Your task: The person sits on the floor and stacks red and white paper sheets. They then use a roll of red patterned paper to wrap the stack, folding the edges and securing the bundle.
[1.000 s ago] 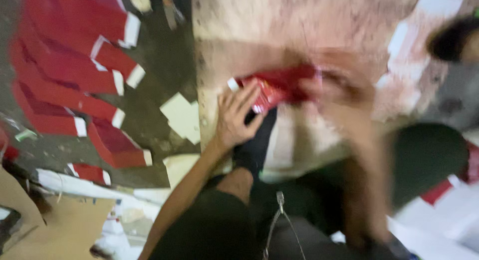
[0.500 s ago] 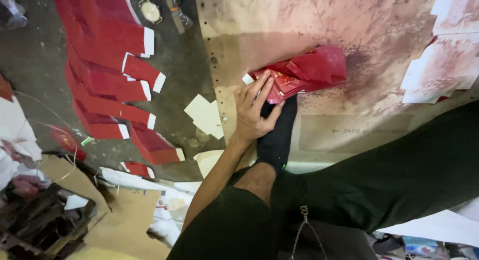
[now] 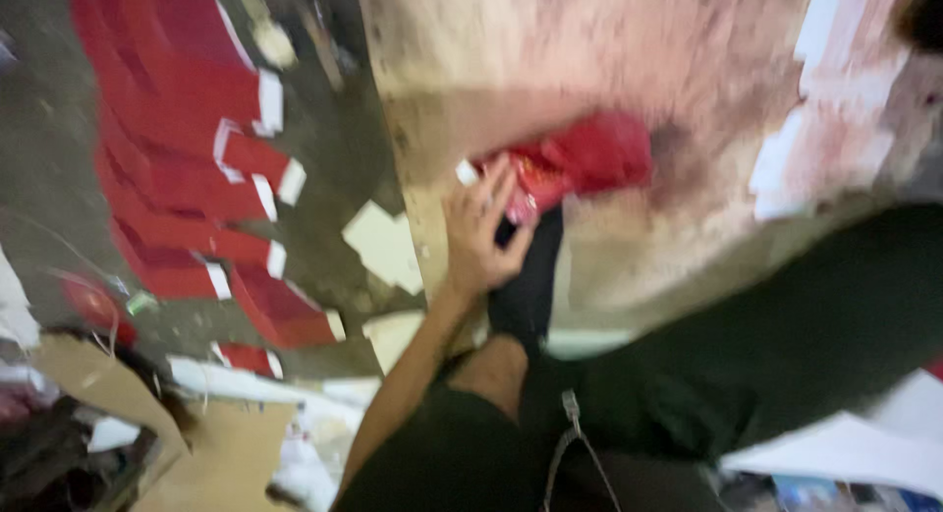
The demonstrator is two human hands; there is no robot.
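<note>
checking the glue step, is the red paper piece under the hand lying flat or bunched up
Bunched up, it seems: the red paper piece bulges unevenly beside the left hand on the board. Blur hides its folds.

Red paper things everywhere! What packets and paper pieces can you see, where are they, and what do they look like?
Red packet: flat and crumpled, on the stained board, under the left hand.
Red sheets: overlapping row on the grey floor at left, long, with white end flaps.
White cards: small squares on the floor beside the board.
Brown cardboard: flat, bottom left.

Folded packet (image 3: 570, 163) on the board (image 3: 629, 60) — stacked sheets (image 3: 187, 178) left, on the floor (image 3: 334, 148).
</note>
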